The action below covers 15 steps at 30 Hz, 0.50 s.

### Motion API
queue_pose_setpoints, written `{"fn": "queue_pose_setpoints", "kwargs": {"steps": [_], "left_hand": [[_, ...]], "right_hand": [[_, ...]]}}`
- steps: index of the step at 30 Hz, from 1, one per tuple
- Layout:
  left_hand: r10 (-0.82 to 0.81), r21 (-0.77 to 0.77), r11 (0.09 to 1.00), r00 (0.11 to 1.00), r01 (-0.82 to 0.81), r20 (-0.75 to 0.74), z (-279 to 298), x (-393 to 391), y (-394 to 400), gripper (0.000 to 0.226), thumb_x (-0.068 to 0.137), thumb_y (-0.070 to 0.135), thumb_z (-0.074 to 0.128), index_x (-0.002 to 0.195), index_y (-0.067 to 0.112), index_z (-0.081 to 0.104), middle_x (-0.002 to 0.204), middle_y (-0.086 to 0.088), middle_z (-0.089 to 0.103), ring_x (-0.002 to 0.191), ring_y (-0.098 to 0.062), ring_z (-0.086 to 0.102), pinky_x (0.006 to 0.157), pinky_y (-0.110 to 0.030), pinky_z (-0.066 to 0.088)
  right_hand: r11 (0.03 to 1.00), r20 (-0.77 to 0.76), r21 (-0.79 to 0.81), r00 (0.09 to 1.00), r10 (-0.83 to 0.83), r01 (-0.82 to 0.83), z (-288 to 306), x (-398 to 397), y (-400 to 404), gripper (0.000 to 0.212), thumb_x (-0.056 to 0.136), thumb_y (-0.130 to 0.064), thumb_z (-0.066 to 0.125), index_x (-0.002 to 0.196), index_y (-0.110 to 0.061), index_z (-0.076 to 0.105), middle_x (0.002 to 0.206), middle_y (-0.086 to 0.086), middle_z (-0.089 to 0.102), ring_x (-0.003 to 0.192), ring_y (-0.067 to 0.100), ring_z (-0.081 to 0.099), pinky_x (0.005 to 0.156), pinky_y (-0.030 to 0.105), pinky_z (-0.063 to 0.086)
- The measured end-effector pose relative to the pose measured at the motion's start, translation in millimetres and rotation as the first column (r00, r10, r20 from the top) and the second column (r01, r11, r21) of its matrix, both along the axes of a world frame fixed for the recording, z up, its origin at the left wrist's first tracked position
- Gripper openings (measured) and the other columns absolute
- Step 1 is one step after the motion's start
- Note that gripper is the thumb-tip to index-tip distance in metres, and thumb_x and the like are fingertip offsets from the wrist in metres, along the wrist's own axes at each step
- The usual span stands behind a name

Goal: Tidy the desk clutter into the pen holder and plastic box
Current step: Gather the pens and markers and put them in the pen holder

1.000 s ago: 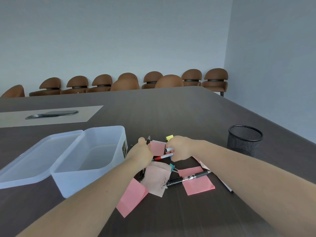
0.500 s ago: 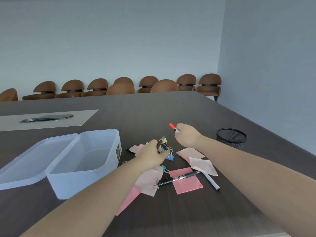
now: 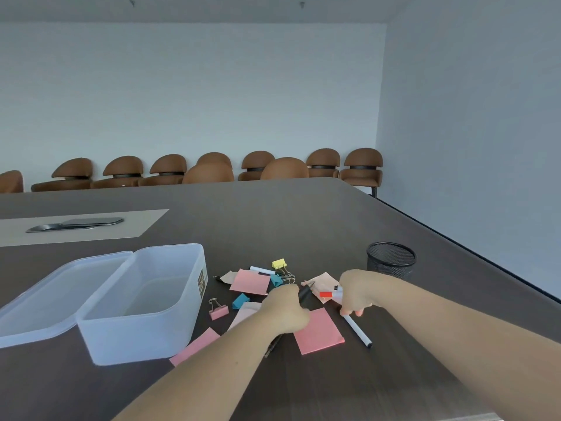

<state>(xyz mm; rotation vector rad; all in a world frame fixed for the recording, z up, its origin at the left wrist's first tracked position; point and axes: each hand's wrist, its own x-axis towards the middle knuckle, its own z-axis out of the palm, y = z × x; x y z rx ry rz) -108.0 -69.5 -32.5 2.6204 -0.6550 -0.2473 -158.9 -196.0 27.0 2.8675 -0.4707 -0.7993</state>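
While both receptacles stand empty, little is done: plastic box toward the counter's left edge, pen holder toward its right. Right hand fingers pinch a red-capped marker; left hand fingers close round a black pen. Notes and clips remain loose between.

Legible text: none I can make out. My plastic box carries one dark label on its end wall, print too small to read.
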Motion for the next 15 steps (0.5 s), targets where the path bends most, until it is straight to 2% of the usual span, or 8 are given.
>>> {"fn": "queue_pose_setpoints", "kwargs": {"steps": [1, 4, 6, 8, 10, 12, 14, 15], "left_hand": [[0.025, -0.002, 1.000, 1.000, -0.025, -0.005, 1, 2, 2, 0.026, 0.089, 0.019, 0.052, 0.111, 0.007, 0.054, 0.104, -0.014, 0.058, 0.103, -0.027, 0.058, 0.077, -0.034, 0.046], [0.045, 0.017, 0.999, 0.999, -0.045, -0.009, 2, 7, 11, 0.029, 0.093, 0.020, 0.050, 0.119, 0.007, 0.050, 0.114, -0.011, 0.058, 0.101, -0.022, 0.056, 0.076, -0.029, 0.041], [0.038, 0.034, 0.999, 0.999, -0.037, -0.017, 2, 9, 14, 0.029, 0.094, 0.023, 0.051, 0.119, 0.007, 0.050, 0.107, -0.010, 0.055, 0.094, -0.018, 0.052, 0.075, -0.027, 0.039], [0.042, 0.036, 0.998, 0.999, -0.041, -0.027, 0, 9, 16, 0.033, 0.094, 0.024, 0.052, 0.122, 0.007, 0.049, 0.113, -0.011, 0.056, 0.105, -0.023, 0.056, 0.080, -0.030, 0.042], [0.054, 0.028, 0.998, 0.998, -0.053, -0.028, 0, 8, 18, 0.035, 0.094, 0.023, 0.051, 0.125, 0.006, 0.049, 0.113, -0.012, 0.056, 0.110, -0.026, 0.056, 0.082, -0.032, 0.043], [0.057, 0.021, 0.998, 0.998, -0.057, -0.014, 0, 8, 21, 0.030, 0.095, 0.022, 0.049, 0.119, 0.005, 0.050, 0.099, -0.006, 0.050, 0.094, -0.021, 0.052, 0.074, -0.029, 0.038], [0.069, 0.016, 0.997, 0.998, -0.069, -0.009, 1, 8, 23, 0.027, 0.096, 0.020, 0.046, 0.118, 0.005, 0.049, 0.096, -0.004, 0.047, 0.088, -0.016, 0.044, 0.073, -0.027, 0.035], [0.074, 0.010, 0.997, 0.997, -0.074, -0.009, 2, 7, 25, 0.027, 0.097, 0.020, 0.045, 0.119, 0.005, 0.048, 0.098, -0.006, 0.049, 0.088, -0.016, 0.044, 0.074, -0.028, 0.036]], "right_hand": [[1.000, -0.023, -0.018, 1.000, 0.021, -0.022, -1, 1, 0, 0.026, 0.097, -0.030, 0.047, 0.093, -0.012, 0.065, 0.129, 0.001, 0.065, 0.092, 0.018, 0.057, 0.085, 0.025, 0.043], [0.998, -0.090, -0.010, 0.994, 0.065, -0.066, 1, -1, 5, 0.025, 0.096, -0.034, 0.049, 0.075, -0.020, 0.053, 0.116, -0.005, 0.069, 0.091, 0.015, 0.054, 0.080, 0.024, 0.039], [1.000, -0.122, 0.022, 0.992, 0.019, -0.017, 3, 1, 7, 0.022, 0.097, -0.035, 0.047, 0.104, -0.019, 0.060, 0.133, -0.003, 0.061, 0.119, 0.016, 0.053, 0.098, 0.026, 0.037], [0.999, -0.101, 0.032, 0.995, -0.023, 0.027, 6, -2, 10, 0.031, 0.098, -0.035, 0.046, 0.117, -0.015, 0.059, 0.142, -0.003, 0.054, 0.135, 0.015, 0.043, 0.110, 0.028, 0.030], [0.999, -0.081, 0.030, 0.996, -0.034, 0.036, 7, -5, 9, 0.044, 0.095, -0.038, 0.051, 0.130, -0.012, 0.055, 0.140, -0.003, 0.057, 0.134, 0.015, 0.046, 0.110, 0.030, 0.032], [1.000, -0.082, 0.000, 0.997, -0.014, 0.014, 2, -8, 11, 0.048, 0.093, -0.037, 0.056, 0.133, -0.011, 0.054, 0.133, -0.004, 0.062, 0.129, 0.017, 0.051, 0.109, 0.031, 0.035], [0.999, -0.071, 0.039, 0.997, -0.005, 0.008, -3, -6, 11, 0.032, 0.094, -0.028, 0.055, 0.120, -0.012, 0.064, 0.110, -0.004, 0.070, 0.110, 0.016, 0.060, 0.103, 0.027, 0.039], [0.997, -0.003, 0.075, 1.000, -0.030, 0.030, -4, -7, 13, 0.021, 0.096, -0.022, 0.052, 0.101, -0.011, 0.068, 0.089, -0.002, 0.065, 0.090, 0.015, 0.060, 0.092, 0.021, 0.043]]}}
